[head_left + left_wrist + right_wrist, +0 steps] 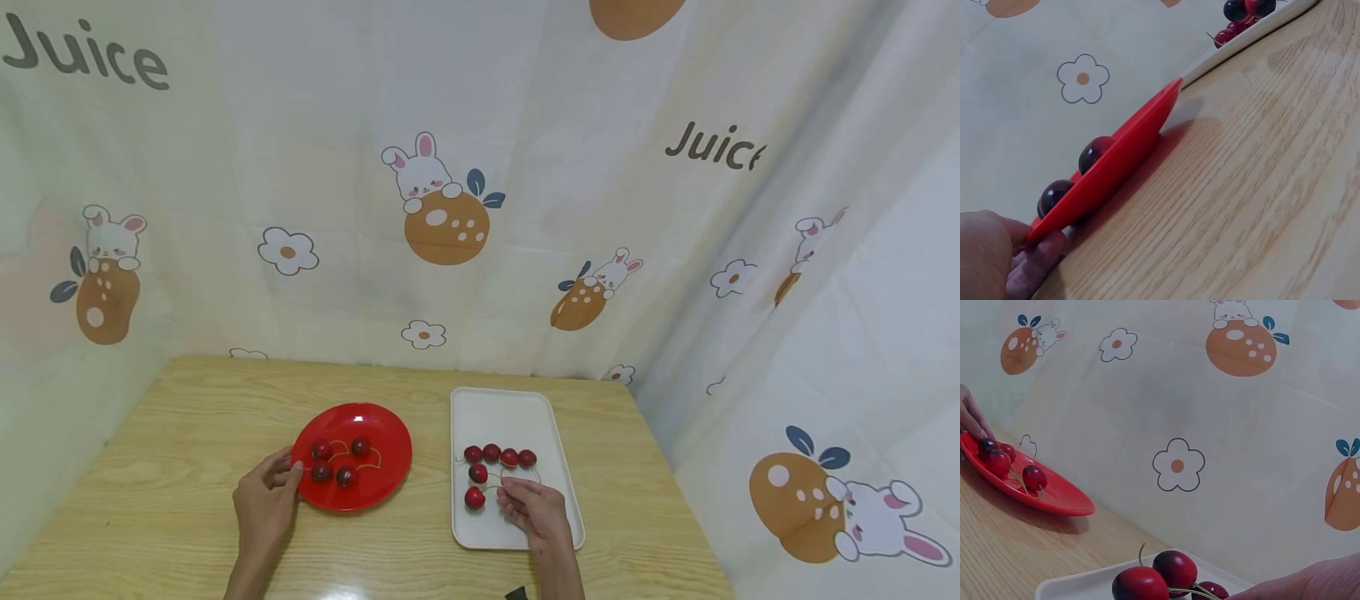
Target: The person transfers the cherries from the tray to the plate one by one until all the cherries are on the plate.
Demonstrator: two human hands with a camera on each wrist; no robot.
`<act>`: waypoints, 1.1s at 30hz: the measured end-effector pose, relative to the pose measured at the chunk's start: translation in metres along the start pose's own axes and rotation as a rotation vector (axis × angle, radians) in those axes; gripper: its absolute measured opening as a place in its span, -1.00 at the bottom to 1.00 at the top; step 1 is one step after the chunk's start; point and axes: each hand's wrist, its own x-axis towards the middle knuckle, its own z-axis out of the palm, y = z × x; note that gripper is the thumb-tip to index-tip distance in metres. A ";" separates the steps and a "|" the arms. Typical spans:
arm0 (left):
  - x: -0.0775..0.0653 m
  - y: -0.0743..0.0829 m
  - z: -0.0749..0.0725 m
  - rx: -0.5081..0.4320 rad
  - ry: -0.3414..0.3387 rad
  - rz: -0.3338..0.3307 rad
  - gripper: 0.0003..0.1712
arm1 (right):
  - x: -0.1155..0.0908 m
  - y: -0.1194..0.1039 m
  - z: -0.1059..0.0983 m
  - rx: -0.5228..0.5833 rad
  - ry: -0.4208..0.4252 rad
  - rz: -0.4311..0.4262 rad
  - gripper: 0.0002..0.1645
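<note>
- Six round, glossy, dark-red cherries [491,452] lie in a shallow, white, rectangular tray [502,412] with rounded corners: four side by side in a row across its middle, two nearer the person along its left part.
- Four more cherries [347,476] with thin stems sit on one round, shiny red plate [392,454] to the tray's left.
- Two bare hands: the left hand [266,496] grips the plate's left rim, thumb above and fingers beneath; the right hand [534,504] pinches a thin green stem [492,487] over the tray. Whether it has one stem or two, I cannot tell.
- One light wood-grain table [225,400] bears both dishes, which stand apart.
- Right fingers and wrist hide part of the tray's near right side.
- One pale curtain [337,125] behind carries printed rabbits, flowers and two "Juice" words.
</note>
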 end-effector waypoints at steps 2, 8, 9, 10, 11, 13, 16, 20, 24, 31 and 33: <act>0.000 0.000 0.000 0.003 -0.001 0.002 -0.59 | 0.000 0.000 0.000 0.002 -0.001 0.001 -0.80; 0.001 -0.001 0.000 -0.008 0.002 0.009 -0.60 | -0.001 -0.001 0.001 0.007 0.001 0.002 -0.75; 0.001 -0.001 0.000 -0.010 0.002 0.008 -0.60 | -0.002 -0.001 0.001 0.008 0.000 0.002 -0.74; 0.000 -0.001 0.000 -0.012 0.004 0.008 -0.60 | -0.001 -0.001 0.001 0.009 -0.002 0.001 -0.74; 0.001 -0.001 0.000 -0.013 0.004 0.007 -0.60 | -0.001 -0.001 0.001 0.010 -0.004 -0.001 -0.74; 0.000 -0.001 0.000 -0.014 0.005 0.006 -0.60 | -0.002 -0.001 0.000 0.012 -0.008 -0.004 -0.73; 0.000 -0.001 0.000 -0.011 0.002 -0.002 -0.60 | -0.002 0.000 0.000 0.011 -0.015 -0.012 -0.72; 0.000 -0.002 0.000 -0.009 -0.003 -0.010 -0.59 | -0.004 -0.001 0.000 0.011 -0.019 -0.017 -0.71; 0.000 -0.002 0.001 -0.009 -0.001 -0.002 -0.59 | -0.005 -0.002 0.001 0.018 -0.020 -0.011 -0.68; 0.000 -0.003 0.001 -0.006 -0.003 -0.004 -0.59 | -0.005 -0.003 0.002 0.016 -0.025 -0.008 -0.64; 0.000 -0.003 0.000 -0.002 -0.003 -0.006 -0.59 | -0.006 -0.004 0.001 0.014 -0.028 -0.009 -0.64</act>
